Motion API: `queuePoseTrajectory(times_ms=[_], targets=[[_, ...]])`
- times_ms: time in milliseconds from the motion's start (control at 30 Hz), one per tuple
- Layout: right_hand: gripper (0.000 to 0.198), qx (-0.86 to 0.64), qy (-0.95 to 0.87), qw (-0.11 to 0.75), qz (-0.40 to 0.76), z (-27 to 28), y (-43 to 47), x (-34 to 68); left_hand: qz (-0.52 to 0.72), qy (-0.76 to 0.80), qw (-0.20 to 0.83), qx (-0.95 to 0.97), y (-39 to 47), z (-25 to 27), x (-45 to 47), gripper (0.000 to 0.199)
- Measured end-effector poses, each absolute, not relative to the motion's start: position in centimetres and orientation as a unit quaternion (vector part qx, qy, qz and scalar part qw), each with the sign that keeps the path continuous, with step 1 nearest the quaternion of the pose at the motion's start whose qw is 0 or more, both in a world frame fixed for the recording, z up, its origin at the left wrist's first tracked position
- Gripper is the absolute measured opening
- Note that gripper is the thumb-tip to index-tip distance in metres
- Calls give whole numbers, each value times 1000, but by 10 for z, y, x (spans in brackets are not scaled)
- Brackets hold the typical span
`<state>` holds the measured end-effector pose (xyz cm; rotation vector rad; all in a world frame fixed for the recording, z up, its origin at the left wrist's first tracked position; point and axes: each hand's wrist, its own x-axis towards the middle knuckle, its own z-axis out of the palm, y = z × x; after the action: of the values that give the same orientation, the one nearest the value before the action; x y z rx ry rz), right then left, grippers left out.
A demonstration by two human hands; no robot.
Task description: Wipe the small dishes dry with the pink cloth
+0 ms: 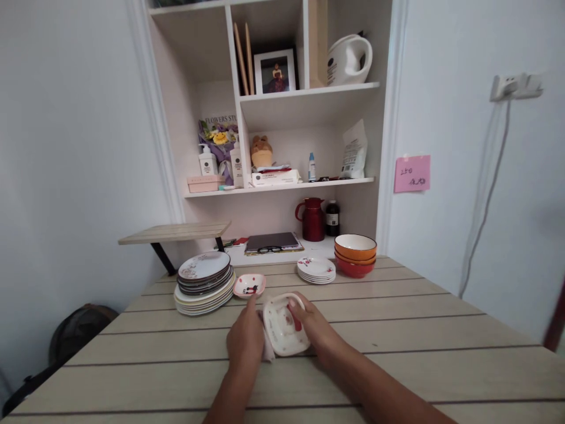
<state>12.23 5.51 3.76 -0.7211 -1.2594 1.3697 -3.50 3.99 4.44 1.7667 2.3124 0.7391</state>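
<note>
A white squarish dish (pixel 282 335) with a red pattern inside is tilted up over the near middle of the table. My right hand (pixel 311 321) grips its right rim, thumb inside and fingers behind. On the left side of the dish my left hand (pixel 248 330) is closed on a pale cloth (pixel 268 347), which lies against the dish's outer wall. A similar small dish (pixel 249 285) with red spots and a dark figure rests on the table just beyond my left hand.
Stacked plates (pixel 205 285) stand at the left, near a small raised shelf (pixel 176 231). Small floral saucers (pixel 316 271) and stacked orange and red bowls (pixel 355 256) are at the back right. Behind are a laptop (pixel 271 241), glasses, a red jug (pixel 312 221) and a dark bottle.
</note>
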Motion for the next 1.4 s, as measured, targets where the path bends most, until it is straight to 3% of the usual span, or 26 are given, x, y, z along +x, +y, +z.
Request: queuePoseTrajectory(times_ms=[233,467,700,867,1033,1233,1400], targets=[[34,-344,-426,555,626,34,58,120,246,817,89,513,45,52,-64,36],[28,-334,-411,567,631,36,58,120,231,745,78,621,39,44,-33,28],[32,-340,-430,552,628,41,55,121,229,718,63,655,39,40,-26,32],[36,-320,-481,534,617,40,52,120,249,789,72,557,42,46,-36,41],[36,-341,-456,539,620,34,57,121,251,824,80,501,45,51,-58,38],[27,-343,-395,556,646,38,58,121,235,777,80,578,41,45,-43,32],[33,-332,-414,552,643,40,56,122,238,721,70,647,39,37,-23,27]])
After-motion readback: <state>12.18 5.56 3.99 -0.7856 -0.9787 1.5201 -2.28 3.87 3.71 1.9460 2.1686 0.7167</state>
